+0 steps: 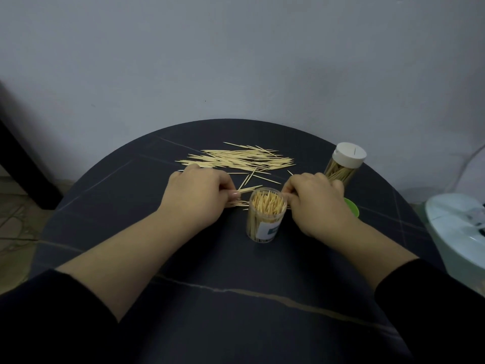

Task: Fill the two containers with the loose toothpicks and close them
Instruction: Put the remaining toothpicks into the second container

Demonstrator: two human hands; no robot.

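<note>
The capped container [343, 166] just beyond the right hand [319, 206] looks finished, while the open container [265, 222] between the two separated hands seems nearly full, the left hand [199, 198] pinches a few toothpicks [249, 189], the right hand's grip I cannot tell, and a loose pile [236, 158] remains beyond them.

Noted: round dark table [210, 306] with pale veining, set against plain grey wall [236, 61]. Far left: dark furniture leg [26, 169] on tiled floor [15, 232]. Right, just beside table edge: pale rounded appliance [456, 232] (type not determinable).
</note>
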